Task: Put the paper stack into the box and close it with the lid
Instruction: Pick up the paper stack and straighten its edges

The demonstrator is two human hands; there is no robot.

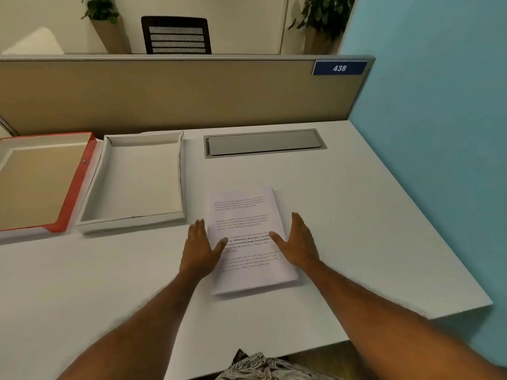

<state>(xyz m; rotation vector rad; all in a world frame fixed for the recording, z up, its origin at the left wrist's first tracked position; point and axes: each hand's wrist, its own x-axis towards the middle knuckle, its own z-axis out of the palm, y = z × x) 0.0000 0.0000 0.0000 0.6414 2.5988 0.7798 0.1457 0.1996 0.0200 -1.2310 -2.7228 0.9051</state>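
Lying flat on the white desk (343, 215), the paper stack (247, 215) is sitting with its printed side up, near the desk's middle and to the right of the box (131, 226). Both hands are flanking the stack with fingers stretched out and nothing gripped. The left hand (201, 249) is resting along the stack's left edge, its thumb lying over the top sheet. The right hand (297, 244) is lying along the right edge, its thumb also reaching onto the page. The box is standing open and white, with nothing inside, just beside the stack's far left corner. The lid (74, 187), red on its outer wall, is lying upside down to the left of the box, touching or nearly touching it. A grey cable hatch (263, 142) is sitting shut in the desk beyond the stack.
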